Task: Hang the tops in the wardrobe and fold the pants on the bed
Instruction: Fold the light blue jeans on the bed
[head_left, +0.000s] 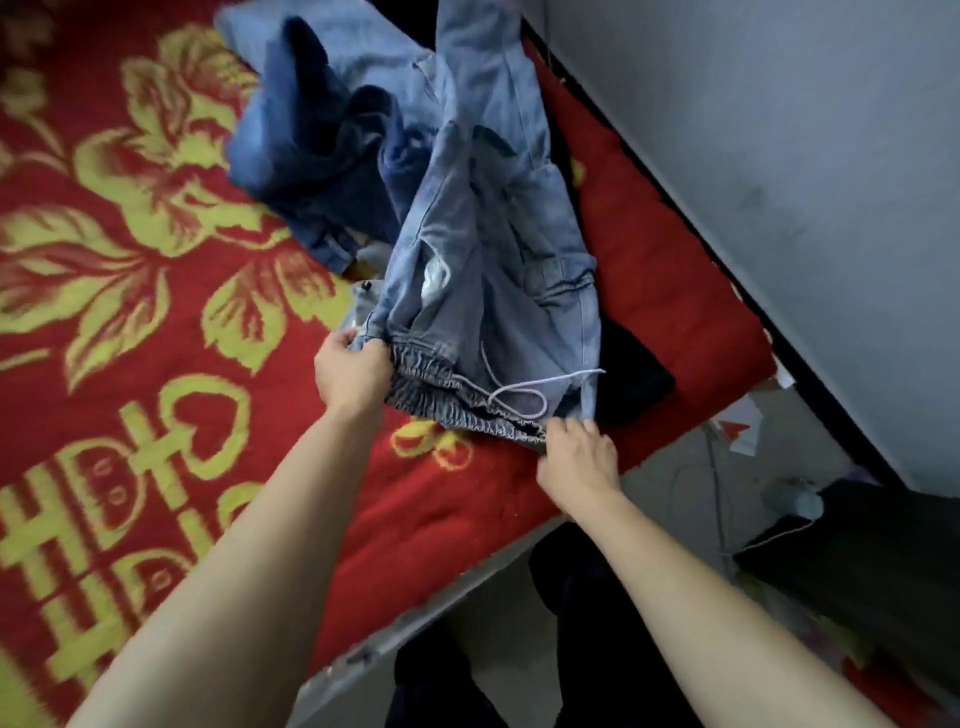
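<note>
Both hands held the light jeans (488, 270) by the gathered waistband at the bed's near corner: the left hand (350, 371) pinched one end, the right hand (574, 457) the other. The legs trailed away over the red blanket (156, 260) toward a darker pair (322, 140). Soft, floppy denim, probably fairly heavy, would sag; the waistband ends looked the surest hold.

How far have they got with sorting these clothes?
Done: no folded pile shows, and the wardrobe is out of view. In hand: the left hand and right hand grip the light jeans by the waistband over the bed. To do: darker jeans lie crumpled behind, a black garment beside.
</note>
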